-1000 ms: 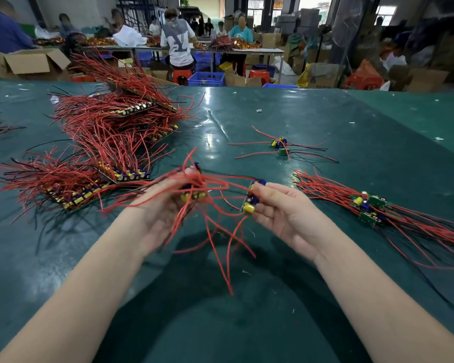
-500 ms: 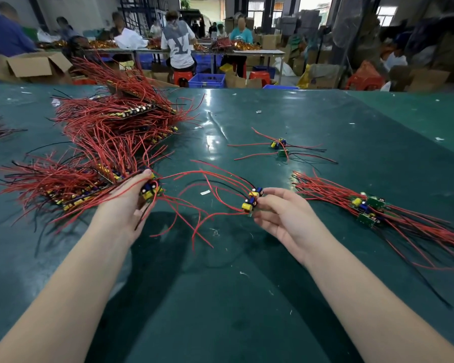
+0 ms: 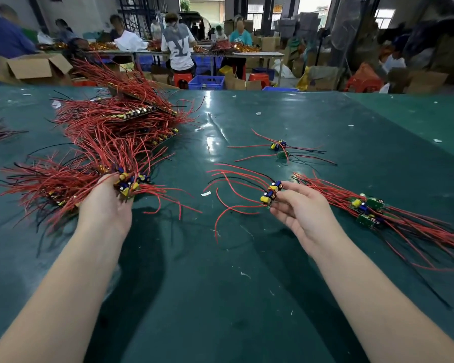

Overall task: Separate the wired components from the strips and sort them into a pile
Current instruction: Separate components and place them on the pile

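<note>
On the green table (image 3: pixel 247 297), seen from the head camera, two bare arms reach out from the bottom edge. At about 9 o'clock from the middle, the left hand (image 3: pixel 106 205) curls its fingers around the end of a strip (image 3: pixel 129 183) that carries little yellow and blue parts and many red wires. This strip touches the big heap of strips (image 3: pixel 110 137) that fills the 10 o'clock part of the table, with red and black wires sticking out every way.

At about 3 o'clock from the middle, the right hand (image 3: pixel 303 213) pinches a small wired component (image 3: pixel 271 193) between its thumb and fingertips. Its red wires hang down and fan out to the left, above the table.

Just beside that hand, at 3 to 4 o'clock, lies the sorted pile (image 3: pixel 367 208) of green boards with long red wires. At 1 o'clock, well apart from the pile, a few loose components (image 3: pixel 279 148) lie on the table.

Far away at 12 o'clock, people (image 3: pixel 178 48) sit at other tables with cardboard boxes (image 3: pixel 33 65) and a blue crate (image 3: pixel 207 82).
</note>
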